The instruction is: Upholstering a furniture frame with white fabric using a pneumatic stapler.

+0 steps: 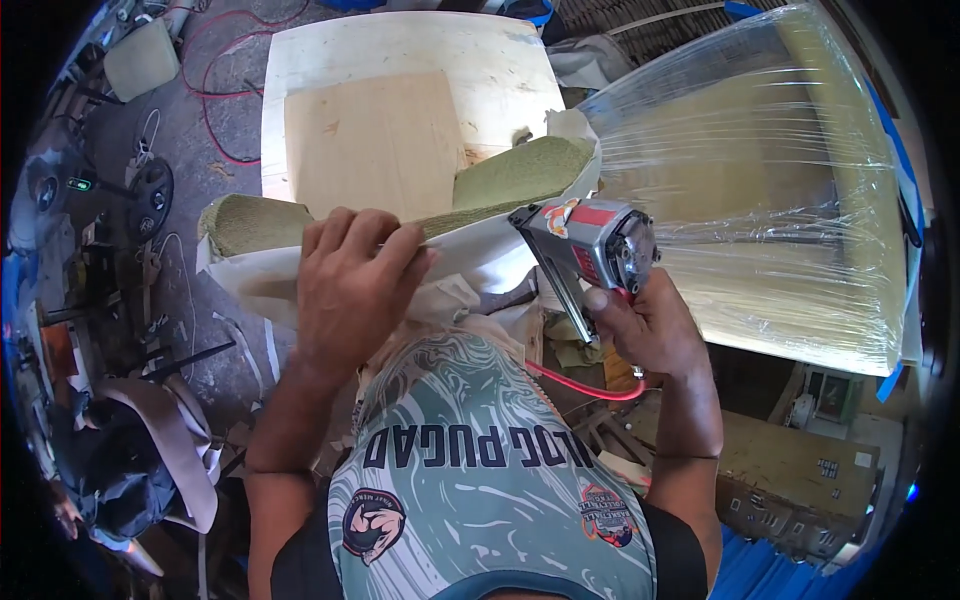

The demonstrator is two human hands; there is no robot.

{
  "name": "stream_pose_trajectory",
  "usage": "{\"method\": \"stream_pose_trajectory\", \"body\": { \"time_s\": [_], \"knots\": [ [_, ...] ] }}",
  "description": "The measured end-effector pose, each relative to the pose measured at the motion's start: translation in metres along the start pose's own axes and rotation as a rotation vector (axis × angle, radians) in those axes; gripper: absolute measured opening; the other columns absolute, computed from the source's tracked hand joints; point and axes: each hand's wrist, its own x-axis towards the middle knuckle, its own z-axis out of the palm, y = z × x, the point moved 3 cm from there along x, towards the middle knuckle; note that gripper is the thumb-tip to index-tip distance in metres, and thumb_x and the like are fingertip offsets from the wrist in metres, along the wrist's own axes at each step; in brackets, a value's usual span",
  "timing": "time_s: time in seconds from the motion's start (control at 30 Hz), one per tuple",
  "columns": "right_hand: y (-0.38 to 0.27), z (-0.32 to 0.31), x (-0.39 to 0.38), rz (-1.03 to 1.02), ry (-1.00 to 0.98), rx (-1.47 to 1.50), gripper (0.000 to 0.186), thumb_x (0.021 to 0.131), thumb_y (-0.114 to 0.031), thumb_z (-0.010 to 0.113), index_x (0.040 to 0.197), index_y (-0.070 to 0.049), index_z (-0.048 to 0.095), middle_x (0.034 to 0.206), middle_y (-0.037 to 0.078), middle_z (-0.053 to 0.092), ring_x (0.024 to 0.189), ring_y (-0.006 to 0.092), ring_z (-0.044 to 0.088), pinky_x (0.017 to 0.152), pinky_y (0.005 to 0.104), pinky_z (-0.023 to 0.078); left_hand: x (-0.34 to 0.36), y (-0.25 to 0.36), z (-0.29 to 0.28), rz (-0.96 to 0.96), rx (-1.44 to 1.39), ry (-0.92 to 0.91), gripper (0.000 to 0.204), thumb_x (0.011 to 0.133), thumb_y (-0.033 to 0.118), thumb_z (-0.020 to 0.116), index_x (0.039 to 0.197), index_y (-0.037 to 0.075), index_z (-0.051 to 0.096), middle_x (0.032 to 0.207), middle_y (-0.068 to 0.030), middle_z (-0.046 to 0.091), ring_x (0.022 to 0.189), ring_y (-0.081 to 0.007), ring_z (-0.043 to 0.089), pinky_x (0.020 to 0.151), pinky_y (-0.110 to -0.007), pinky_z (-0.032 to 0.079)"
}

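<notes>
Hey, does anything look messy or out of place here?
White fabric looks rumpled beside the green foam, and a red hose lies in untidy loops across the floor, left of the large pale board.

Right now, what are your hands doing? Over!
Left hand on edge of green padded piece. Right hand gripping staple gun, nose near that edge. Red hose below.

One grey-green jersey (490,510), patterned with pale marbled swirls, was worn. Dark block lettering (478,447) was printed across it; round black badge (373,525) and orange-navy badge (609,516) were set below. Black sleeves (306,556) were included.
</notes>
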Motion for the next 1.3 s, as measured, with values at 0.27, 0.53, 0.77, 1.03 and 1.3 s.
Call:
{"method": "stream_pose_trajectory", "body": {
  "time_s": [0.27, 0.53, 0.77, 1.03, 1.3],
  "knots": [
    [0.003, 0.018, -0.003, -0.183, 0.072, 0.155, 0.041, 0.093, -0.043, 0.062, 0.091, -0.002, 0.057, 0.061, 0.002, 0.055, 0.053, 0.0098, 0.055, 0.048, 0.0251, 0.042, -0.008, -0.012, -0.005, -0.017, 0.014, 0.066, 0.013, 0.082, 0.019, 0.071, 0.089, 0.01, 0.065, 0.082, -0.0034, 0.06, 0.079, -0.0236, 0.055, 0.073, -0.038, 0.039],
    [-0.019, 0.033, 0.002, 0.044, 0.052, 0.203, 0.037, 0.093, -0.039, 0.062, 0.094, -0.002, 0.058, 0.059, 0.002, 0.054, 0.052, 0.0094, 0.054, 0.048, 0.0254, 0.043, -0.008, -0.019, -0.005, -0.083, -0.038, 0.066, 0.014, 0.081, 0.019, 0.074, 0.086, 0.011, 0.064, 0.079, -0.0029, 0.059, 0.075, -0.0225, 0.056, 0.07, -0.038, 0.039],
    [-0.038, 0.05, 0.001, 0.004, -0.067, 0.211, 0.034, 0.094, -0.034, 0.063, 0.104, -0.001, 0.063, 0.068, 0.001, 0.059, 0.058, 0.0081, 0.055, 0.052, 0.0277, 0.047, -0.008, -0.02, -0.009, -0.061, -0.049, 0.076, 0.013, 0.08, 0.018, 0.074, 0.085, 0.01, 0.064, 0.078, -0.0029, 0.059, 0.074, -0.0226, 0.056, 0.069, -0.038, 0.039],
    [-0.051, 0.061, 0.001, 0.01, -0.03, 0.163, 0.034, 0.094, -0.033, 0.062, 0.106, -0.001, 0.063, 0.069, 0.005, 0.062, 0.06, 0.0099, 0.056, 0.056, 0.0298, 0.047, -0.027, -0.055, -0.046, 0.032, 0.003, 0.096, 0.013, 0.081, 0.019, 0.072, 0.085, 0.01, 0.064, 0.076, -0.0025, 0.056, 0.074, -0.0214, 0.055, 0.073, -0.036, 0.039],
    [-0.068, 0.081, 0.003, -0.001, -0.047, 0.144, 0.033, 0.093, -0.031, 0.062, 0.105, 0.0, 0.063, 0.078, 0.01, 0.066, 0.072, 0.0135, 0.057, 0.069, 0.0338, 0.049, -0.035, -0.072, -0.051, 0.004, -0.002, 0.07, 0.015, 0.078, 0.021, 0.075, 0.085, 0.011, 0.065, 0.077, -0.0015, 0.057, 0.076, -0.0208, 0.055, 0.074, -0.036, 0.038]
  ]
}}
